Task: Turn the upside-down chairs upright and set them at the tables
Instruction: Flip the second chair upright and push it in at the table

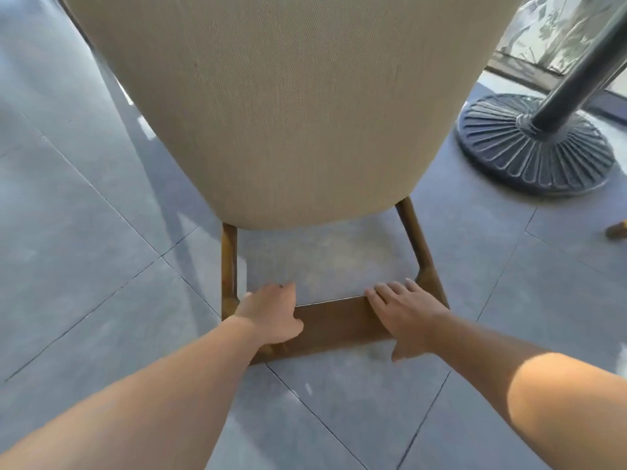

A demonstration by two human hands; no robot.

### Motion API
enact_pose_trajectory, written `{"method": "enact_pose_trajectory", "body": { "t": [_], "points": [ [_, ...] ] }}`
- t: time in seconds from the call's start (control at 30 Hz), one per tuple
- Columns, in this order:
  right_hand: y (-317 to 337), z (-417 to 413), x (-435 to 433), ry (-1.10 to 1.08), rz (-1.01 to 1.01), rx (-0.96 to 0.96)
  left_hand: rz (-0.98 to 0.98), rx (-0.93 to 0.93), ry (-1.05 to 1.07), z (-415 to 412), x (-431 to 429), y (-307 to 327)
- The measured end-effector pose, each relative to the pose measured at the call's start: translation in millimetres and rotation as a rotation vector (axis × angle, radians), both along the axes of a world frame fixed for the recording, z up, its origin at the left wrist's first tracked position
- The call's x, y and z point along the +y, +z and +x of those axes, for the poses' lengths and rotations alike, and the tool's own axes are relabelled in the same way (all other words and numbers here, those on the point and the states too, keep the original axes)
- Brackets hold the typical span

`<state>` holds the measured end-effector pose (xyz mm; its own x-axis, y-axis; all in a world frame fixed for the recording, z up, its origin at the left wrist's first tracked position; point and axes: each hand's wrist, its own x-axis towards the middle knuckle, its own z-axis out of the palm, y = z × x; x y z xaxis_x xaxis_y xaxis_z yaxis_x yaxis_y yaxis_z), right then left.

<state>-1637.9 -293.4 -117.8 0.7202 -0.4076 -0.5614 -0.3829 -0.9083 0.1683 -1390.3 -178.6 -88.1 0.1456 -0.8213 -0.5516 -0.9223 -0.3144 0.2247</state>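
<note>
A chair with a beige fabric shell (288, 106) and a brown wooden frame fills the middle of the view. Two wooden legs (229, 262) run from the shell toward me and join a wooden crossbar (334, 320) close to me. My left hand (268, 317) is closed over the left end of that crossbar. My right hand (403, 317) lies over its right end, fingers on top and thumb below. The rest of the chair is hidden behind the shell.
A black table pedestal with a ribbed round base (536, 144) and a slanting post (576, 83) stands at the right, close to the chair. A brown wooden foot (617, 228) of another piece shows at the right edge. Grey floor tiles (84, 232) spread to the left and front.
</note>
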Motion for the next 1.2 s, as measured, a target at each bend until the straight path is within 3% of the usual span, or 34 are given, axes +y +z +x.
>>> {"method": "enact_pose_trajectory", "body": {
  "t": [0.17,0.3,0.57,0.83,1.03,1.2],
  "points": [
    [-8.0,4.5,8.1,-0.022,-0.11,0.021,0.134,-0.069,0.0,-11.0,8.8,-22.1],
    [-9.3,9.1,7.8,-0.026,-0.132,0.063,0.165,0.013,0.071,-9.9,2.6,-14.5],
    [72.9,10.1,-1.0,-0.008,-0.092,0.025,0.208,-0.082,-0.125,-8.0,-1.7,47.6],
    [266.4,34.8,-5.2,-0.184,0.113,0.053,0.101,-0.02,-0.163,19.2,6.2,219.9],
    [417.8,59.5,-14.1,-0.195,0.08,-0.049,0.044,0.042,-0.111,50.2,2.4,374.0],
    [499.0,92.5,-23.8,-0.232,0.159,-0.139,-0.045,0.039,-0.113,89.2,-1.8,468.2]
  ]
}}
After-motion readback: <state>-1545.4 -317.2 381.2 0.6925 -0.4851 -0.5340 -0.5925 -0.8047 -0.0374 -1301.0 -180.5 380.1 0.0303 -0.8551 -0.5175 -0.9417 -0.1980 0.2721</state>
